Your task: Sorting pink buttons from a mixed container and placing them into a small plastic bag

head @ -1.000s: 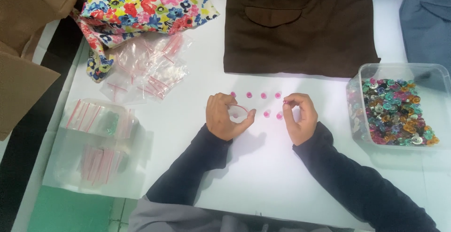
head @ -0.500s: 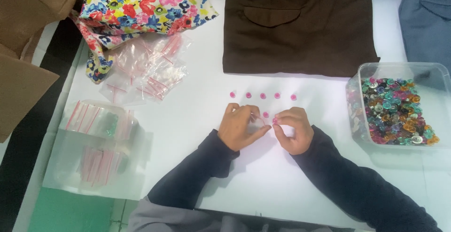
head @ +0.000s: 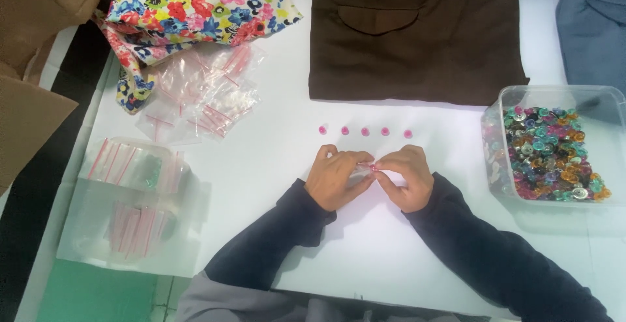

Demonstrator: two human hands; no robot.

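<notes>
My left hand [head: 336,178] and my right hand [head: 405,177] meet at the middle of the white table [head: 274,165]. Together they pinch a small clear plastic bag [head: 365,167] with a pink button at its mouth. Both sleeves are dark. Just beyond my fingers lies a row of several pink buttons [head: 364,131] on the table, none of them touched.
A clear tub of mixed coloured buttons [head: 554,155] stands at the right. Folded brown trousers [head: 411,31] lie at the back, a blue garment [head: 593,22] at the far right, floral cloth [head: 195,2] at back left. Loose small zip bags [head: 199,93] and packed bags [head: 130,204] lie on the left.
My hands have come together from apart and shifted nearer to me. The two pink buttons that lay below the row are no longer on the table.
</notes>
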